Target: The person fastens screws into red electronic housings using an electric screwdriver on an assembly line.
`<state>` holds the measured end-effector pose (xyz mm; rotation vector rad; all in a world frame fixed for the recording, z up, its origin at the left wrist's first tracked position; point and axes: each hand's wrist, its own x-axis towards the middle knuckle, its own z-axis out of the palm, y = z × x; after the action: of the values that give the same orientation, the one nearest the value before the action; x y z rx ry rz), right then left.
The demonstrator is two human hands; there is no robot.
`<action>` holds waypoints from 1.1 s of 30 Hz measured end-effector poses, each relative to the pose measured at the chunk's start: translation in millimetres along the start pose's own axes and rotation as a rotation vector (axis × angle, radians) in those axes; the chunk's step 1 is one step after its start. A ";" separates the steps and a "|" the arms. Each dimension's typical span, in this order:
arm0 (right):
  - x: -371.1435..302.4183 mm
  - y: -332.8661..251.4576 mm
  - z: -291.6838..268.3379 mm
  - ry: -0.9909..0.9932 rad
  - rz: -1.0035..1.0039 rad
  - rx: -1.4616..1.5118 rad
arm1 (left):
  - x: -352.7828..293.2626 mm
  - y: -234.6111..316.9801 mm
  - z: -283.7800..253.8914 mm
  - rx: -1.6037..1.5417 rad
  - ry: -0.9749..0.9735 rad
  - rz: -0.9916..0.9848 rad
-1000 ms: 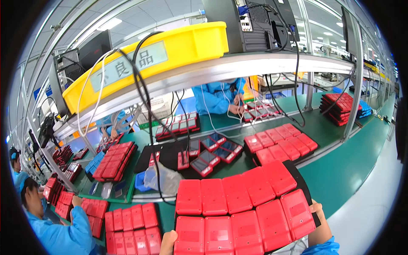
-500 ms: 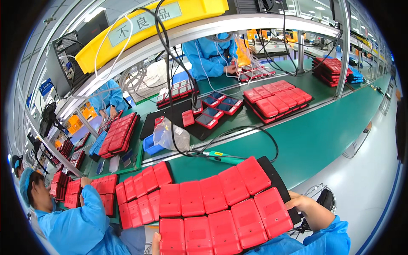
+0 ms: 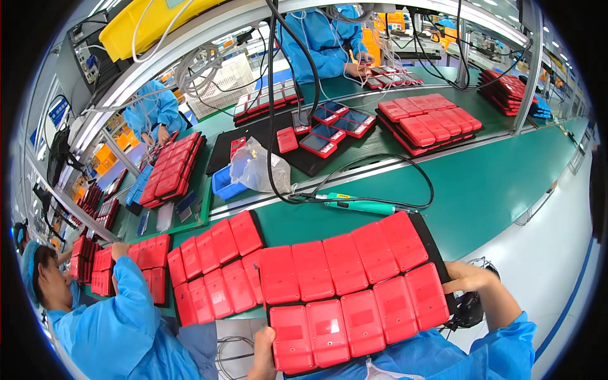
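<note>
A black tray (image 3: 432, 244) carrying two rows of red handheld device housings (image 3: 345, 266) is held between my hands over the near edge of the bench. My left hand (image 3: 262, 356) grips the tray's near left corner, thumb up along the edge. At the right end my right hand (image 3: 470, 277) is closed on the side edge, its fingers partly hidden beneath. The housings lie backs up, with small screw holes showing. Left of it, and partly behind its corner, another tray of red housings (image 3: 218, 269) rests on the bench.
Beyond my tray lie a green electric screwdriver (image 3: 358, 204) with a looped black cable, a blue bin (image 3: 223, 183) and a clear plastic bag (image 3: 259, 168). Farther back are devices with screens (image 3: 329, 132) and stacked red housings (image 3: 430, 120). A co-worker in blue (image 3: 120, 323) sits close at left.
The held tray has shifted to the right in view, and more of my left hand shows. The bench scene sits higher in the picture. Both hands keep their grip.
</note>
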<state>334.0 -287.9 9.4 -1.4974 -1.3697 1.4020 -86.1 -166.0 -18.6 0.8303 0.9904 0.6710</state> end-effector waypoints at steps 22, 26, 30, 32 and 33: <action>239.8 -77.3 -27.3 0.118 -0.096 -1.221 | 75.0 0.1 -66.6 0.337 -0.015 -0.085; 242.2 -80.0 -42.1 0.146 -0.064 -1.160 | 88.3 10.8 -65.8 0.391 0.015 -0.054; 230.0 -98.6 -78.0 0.194 -0.129 -0.996 | 100.1 22.3 -59.4 0.446 0.036 -0.034; 222.4 -107.7 -96.5 0.209 -0.134 -0.956 | 107.5 27.5 -56.0 0.475 0.045 -0.028; 215.8 -112.7 -105.3 0.265 -0.188 -0.931 | 109.5 27.6 -54.1 0.488 0.052 -0.028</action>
<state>380.8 -36.4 79.4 -1.9341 -2.0417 0.3890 -94.3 -48.1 -60.2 1.2257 1.2337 0.4298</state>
